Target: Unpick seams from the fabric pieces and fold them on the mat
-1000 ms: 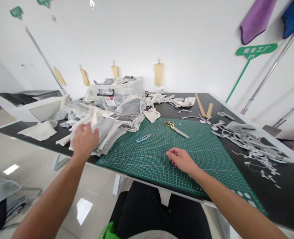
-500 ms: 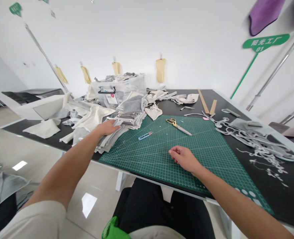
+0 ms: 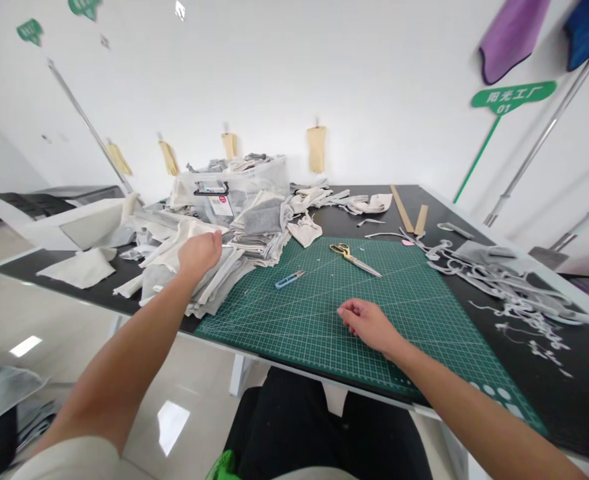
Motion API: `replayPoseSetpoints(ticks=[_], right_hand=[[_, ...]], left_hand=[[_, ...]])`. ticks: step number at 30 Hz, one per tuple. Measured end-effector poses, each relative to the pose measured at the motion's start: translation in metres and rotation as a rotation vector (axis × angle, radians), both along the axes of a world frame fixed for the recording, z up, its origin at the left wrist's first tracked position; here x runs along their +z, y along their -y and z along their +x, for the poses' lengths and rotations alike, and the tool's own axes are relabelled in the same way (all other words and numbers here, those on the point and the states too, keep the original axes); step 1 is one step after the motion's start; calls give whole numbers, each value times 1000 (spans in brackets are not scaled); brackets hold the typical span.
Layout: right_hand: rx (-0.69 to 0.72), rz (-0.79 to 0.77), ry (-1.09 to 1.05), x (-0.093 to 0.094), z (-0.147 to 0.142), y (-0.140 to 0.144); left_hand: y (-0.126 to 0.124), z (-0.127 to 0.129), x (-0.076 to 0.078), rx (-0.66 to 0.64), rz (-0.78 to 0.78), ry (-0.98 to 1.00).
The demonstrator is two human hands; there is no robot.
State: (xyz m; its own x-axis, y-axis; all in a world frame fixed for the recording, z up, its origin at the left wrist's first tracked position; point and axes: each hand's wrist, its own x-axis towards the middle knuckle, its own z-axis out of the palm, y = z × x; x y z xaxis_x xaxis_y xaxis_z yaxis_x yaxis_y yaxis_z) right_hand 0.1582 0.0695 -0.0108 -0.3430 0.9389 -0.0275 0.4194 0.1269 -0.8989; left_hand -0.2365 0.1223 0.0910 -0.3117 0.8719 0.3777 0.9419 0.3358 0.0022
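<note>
My left hand [image 3: 200, 255] is at the pile of cut fabric on the left, its fingers closed on a piece of cloth at the top of a stack of grey and white fabric pieces [image 3: 217, 293]. Its grip is partly hidden from this side. My right hand [image 3: 369, 325] rests on the green cutting mat [image 3: 294, 327] with its fingers curled in; nothing shows in them. Beyond it lie gold-handled scissors [image 3: 357, 260], and blue thread snips [image 3: 289, 279] lie between the two hands.
A clear plastic bin [image 3: 254, 183] heaped with fabric stands behind the stacks. Wooden strips [image 3: 402, 210] lie at the back right, and tangled grey offcuts [image 3: 494, 280] spread along the right side. A loose cream piece [image 3: 79, 267] lies at the left table edge.
My left hand has gone from lying flat on the fabric stack to closed, lifted slightly up and left. My right hand stays put. The view has shifted a little.
</note>
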Motion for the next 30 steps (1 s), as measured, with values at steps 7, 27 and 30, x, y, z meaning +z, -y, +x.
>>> replayPoseSetpoints(ticks=[7, 27, 30], right_hand=[[13, 47, 19, -3, 1, 1], [102, 368, 293, -1, 4, 3], [219, 483, 559, 8, 11, -6]], left_hand=[[24, 18, 5, -51, 98, -73], [-28, 129, -61, -390, 32, -28], [-51, 155, -71, -454, -46, -6]])
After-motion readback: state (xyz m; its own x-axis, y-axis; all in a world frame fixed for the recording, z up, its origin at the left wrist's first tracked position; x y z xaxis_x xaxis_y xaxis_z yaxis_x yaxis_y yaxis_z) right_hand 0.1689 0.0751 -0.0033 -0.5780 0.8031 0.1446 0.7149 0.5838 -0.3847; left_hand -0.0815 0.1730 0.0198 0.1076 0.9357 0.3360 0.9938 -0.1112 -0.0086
